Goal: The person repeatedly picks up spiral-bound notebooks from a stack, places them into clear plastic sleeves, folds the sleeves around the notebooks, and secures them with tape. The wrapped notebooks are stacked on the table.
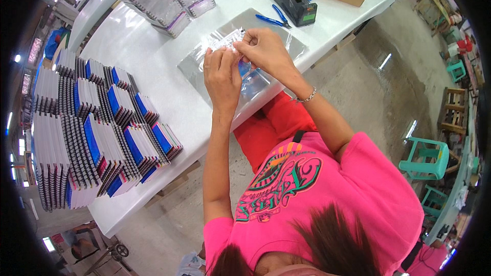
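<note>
Both hands' fingers (217, 60) pinch clear plastic (224, 40) over a white table (148, 71), concrete floor (365, 89) below.

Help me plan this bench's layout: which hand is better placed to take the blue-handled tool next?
Probably the right hand: it is nearer the blue-handled tool, which lies beside the black tape dispenser. The left hand is farther. Both are at clear plastic, so the right would first need freeing.

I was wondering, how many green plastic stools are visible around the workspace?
3: a green plastic stool right of the pink shirt, a second stool just below the first, and a third stool higher near the picture's right rim. More may be hidden.
</note>
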Action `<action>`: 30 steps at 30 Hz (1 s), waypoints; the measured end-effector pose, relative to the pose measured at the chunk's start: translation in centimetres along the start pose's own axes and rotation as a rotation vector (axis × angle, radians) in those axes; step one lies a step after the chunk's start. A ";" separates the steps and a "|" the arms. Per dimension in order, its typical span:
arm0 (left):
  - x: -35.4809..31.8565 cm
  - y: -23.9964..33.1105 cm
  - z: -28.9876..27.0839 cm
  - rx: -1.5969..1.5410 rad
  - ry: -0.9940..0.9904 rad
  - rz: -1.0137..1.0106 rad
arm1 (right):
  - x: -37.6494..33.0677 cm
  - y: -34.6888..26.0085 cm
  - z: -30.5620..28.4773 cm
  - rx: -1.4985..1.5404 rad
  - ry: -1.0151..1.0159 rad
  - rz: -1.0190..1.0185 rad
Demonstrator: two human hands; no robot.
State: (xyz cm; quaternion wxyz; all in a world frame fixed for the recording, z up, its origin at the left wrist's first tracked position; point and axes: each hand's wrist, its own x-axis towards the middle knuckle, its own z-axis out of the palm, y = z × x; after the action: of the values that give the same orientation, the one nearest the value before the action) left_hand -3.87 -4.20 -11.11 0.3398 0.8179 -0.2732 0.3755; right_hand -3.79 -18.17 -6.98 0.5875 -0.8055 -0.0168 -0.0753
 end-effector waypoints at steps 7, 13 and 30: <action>-0.4 -0.5 -0.1 -0.007 -0.035 -0.081 | 0.1 -0.5 -0.5 -0.153 0.008 -0.037; 1.1 0.8 -2.3 0.303 -0.293 -0.033 | -0.8 0.5 -0.4 -0.053 0.064 0.011; -1.8 -1.7 -0.6 -0.799 -0.139 -0.708 | 0.1 4.6 -3.1 -0.443 0.272 -0.664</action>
State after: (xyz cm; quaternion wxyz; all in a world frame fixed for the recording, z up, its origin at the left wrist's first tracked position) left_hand -3.97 -2.39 -12.88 0.7115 0.6897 -0.1244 0.0498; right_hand -3.47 -22.58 -10.41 0.3410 -0.8458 -0.1813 -0.3680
